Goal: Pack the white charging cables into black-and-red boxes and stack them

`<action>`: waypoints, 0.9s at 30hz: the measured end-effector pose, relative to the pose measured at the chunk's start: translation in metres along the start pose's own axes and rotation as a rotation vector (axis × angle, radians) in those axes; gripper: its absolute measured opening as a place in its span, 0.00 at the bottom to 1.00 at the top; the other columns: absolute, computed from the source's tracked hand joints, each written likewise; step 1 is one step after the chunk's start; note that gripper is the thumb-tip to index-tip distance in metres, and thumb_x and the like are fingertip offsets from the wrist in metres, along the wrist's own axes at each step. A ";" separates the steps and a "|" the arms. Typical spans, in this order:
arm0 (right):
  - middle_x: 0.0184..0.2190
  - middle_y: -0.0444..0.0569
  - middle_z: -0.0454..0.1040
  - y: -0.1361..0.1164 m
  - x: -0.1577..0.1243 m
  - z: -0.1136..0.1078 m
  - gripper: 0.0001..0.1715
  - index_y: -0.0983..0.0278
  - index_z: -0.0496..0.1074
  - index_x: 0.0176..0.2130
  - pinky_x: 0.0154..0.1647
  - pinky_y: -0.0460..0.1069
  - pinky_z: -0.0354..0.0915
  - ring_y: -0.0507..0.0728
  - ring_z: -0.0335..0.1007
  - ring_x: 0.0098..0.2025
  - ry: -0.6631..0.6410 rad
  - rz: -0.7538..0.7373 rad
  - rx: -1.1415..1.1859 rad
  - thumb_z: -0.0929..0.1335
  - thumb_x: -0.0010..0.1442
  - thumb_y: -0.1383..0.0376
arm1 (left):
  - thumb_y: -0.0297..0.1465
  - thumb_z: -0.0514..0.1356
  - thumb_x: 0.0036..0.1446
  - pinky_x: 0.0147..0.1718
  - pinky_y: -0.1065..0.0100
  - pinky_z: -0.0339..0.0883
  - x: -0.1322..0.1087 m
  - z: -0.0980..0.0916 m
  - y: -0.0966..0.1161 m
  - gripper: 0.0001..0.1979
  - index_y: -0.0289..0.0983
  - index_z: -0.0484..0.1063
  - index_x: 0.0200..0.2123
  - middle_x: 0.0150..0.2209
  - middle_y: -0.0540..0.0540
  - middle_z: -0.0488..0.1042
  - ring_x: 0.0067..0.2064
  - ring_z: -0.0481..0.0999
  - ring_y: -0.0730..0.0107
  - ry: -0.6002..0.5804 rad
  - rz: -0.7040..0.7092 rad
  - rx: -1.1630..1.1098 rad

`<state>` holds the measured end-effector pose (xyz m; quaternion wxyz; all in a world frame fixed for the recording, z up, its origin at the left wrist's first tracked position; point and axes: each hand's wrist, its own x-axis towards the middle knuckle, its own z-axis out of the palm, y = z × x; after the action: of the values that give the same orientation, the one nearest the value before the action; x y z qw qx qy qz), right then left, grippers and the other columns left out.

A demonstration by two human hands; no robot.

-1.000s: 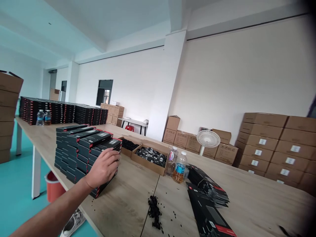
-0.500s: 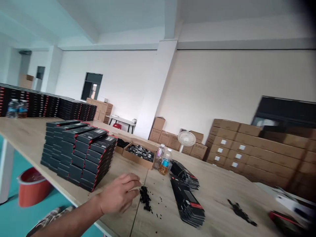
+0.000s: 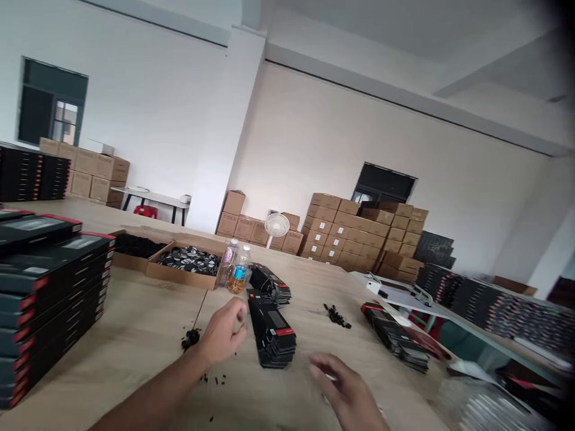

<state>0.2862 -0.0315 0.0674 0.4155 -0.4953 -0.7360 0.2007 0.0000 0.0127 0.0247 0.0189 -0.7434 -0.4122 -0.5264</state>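
My left hand (image 3: pixel 223 332) hovers over the wooden table (image 3: pixel 148 335), fingers curled loosely, holding nothing I can make out. It sits between a small heap of black bits (image 3: pixel 191 339) and a stack of flat black sleeves with red ends (image 3: pixel 272 329), close to the stack's left edge. My right hand (image 3: pixel 348 392) is low at the front, blurred, fingers spread above the table. A tall pile of black boxes (image 3: pixel 49 299) stands at the left.
Two open cardboard trays (image 3: pixel 179 263) hold dark parts, with two bottles (image 3: pixel 234 272) beside them. More black sleeve stacks (image 3: pixel 398 335) and another heap of black bits (image 3: pixel 336 315) lie to the right. Cardboard cartons (image 3: pixel 359 233) and a white fan (image 3: pixel 276 226) line the far wall.
The view swung right. My left hand moved from the black box pile past the heap of bits to the sleeve stack. My right hand came into view.
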 end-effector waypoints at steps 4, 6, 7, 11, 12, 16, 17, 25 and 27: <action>0.53 0.61 0.76 0.039 0.095 0.055 0.33 0.67 0.74 0.53 0.56 0.58 0.65 0.66 0.71 0.56 -0.003 0.135 -0.314 0.68 0.56 0.49 | 0.29 0.47 0.67 0.28 0.71 0.60 -0.026 0.013 -0.019 0.18 0.40 0.57 0.22 0.24 0.53 0.62 0.26 0.68 0.73 -0.066 -0.070 -0.034; 0.57 0.65 0.72 0.059 0.129 0.076 0.42 0.69 0.71 0.56 0.56 0.61 0.64 0.70 0.66 0.60 -0.070 0.284 -0.446 0.72 0.50 0.47 | 0.32 0.47 0.69 0.29 0.71 0.59 -0.032 0.012 -0.028 0.20 0.39 0.56 0.22 0.25 0.52 0.62 0.27 0.68 0.73 -0.133 -0.103 -0.056; 0.55 0.67 0.73 0.068 0.142 0.083 0.42 0.70 0.73 0.54 0.53 0.60 0.65 0.72 0.68 0.58 -0.108 0.335 -0.472 0.74 0.46 0.48 | 0.33 0.47 0.69 0.30 0.71 0.59 -0.032 0.011 -0.032 0.20 0.39 0.56 0.22 0.26 0.52 0.62 0.28 0.69 0.73 -0.154 -0.125 -0.065; 0.34 0.58 0.82 0.094 0.166 0.094 0.24 0.68 0.78 0.34 0.36 0.50 0.67 0.65 0.79 0.39 -0.233 0.387 -0.460 0.75 0.44 0.51 | 0.34 0.47 0.69 0.30 0.70 0.57 -0.026 0.011 -0.042 0.19 0.39 0.54 0.23 0.27 0.52 0.61 0.28 0.67 0.73 -0.113 -0.232 -0.069; 0.32 0.55 0.82 0.099 0.167 0.093 0.22 0.67 0.77 0.32 0.33 0.49 0.65 0.63 0.79 0.37 -0.240 0.384 -0.460 0.75 0.45 0.52 | 0.34 0.47 0.69 0.30 0.70 0.57 -0.024 0.012 -0.042 0.19 0.39 0.54 0.23 0.26 0.52 0.62 0.28 0.67 0.73 -0.112 -0.242 -0.067; 0.32 0.53 0.81 0.111 0.159 0.087 0.20 0.65 0.74 0.33 0.32 0.48 0.62 0.63 0.77 0.37 -0.170 0.368 -0.458 0.74 0.46 0.52 | 0.32 0.47 0.68 0.31 0.70 0.56 -0.025 0.020 -0.037 0.18 0.39 0.56 0.23 0.26 0.51 0.63 0.29 0.68 0.72 -0.160 -0.213 -0.061; 0.33 0.54 0.81 0.113 0.155 0.085 0.21 0.65 0.74 0.34 0.32 0.49 0.62 0.63 0.77 0.37 -0.144 0.368 -0.459 0.74 0.46 0.52 | 0.32 0.47 0.68 0.30 0.70 0.56 -0.026 0.021 -0.036 0.18 0.39 0.56 0.23 0.26 0.51 0.63 0.29 0.68 0.72 -0.168 -0.218 -0.063; 0.34 0.54 0.80 0.074 0.127 0.094 0.25 0.63 0.73 0.37 0.35 0.51 0.68 0.62 0.76 0.36 0.095 0.227 0.023 0.59 0.62 0.47 | 0.48 0.48 0.66 0.29 0.69 0.61 -0.017 0.019 -0.025 0.24 0.37 0.69 0.27 0.25 0.49 0.68 0.30 0.70 0.68 -0.156 -0.638 -0.452; 0.36 0.53 0.81 0.043 0.123 0.116 0.26 0.63 0.74 0.39 0.35 0.51 0.69 0.62 0.76 0.37 0.158 0.166 0.285 0.60 0.62 0.46 | 0.50 0.51 0.64 0.29 0.68 0.67 -0.014 0.019 -0.024 0.23 0.36 0.74 0.35 0.32 0.44 0.75 0.35 0.75 0.63 -0.211 -0.737 -0.776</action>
<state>0.1960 0.1105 0.0207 0.5200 -0.5047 -0.6217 0.2973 -0.0023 0.0291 -0.0050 -0.4842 -0.5507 -0.4208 -0.5341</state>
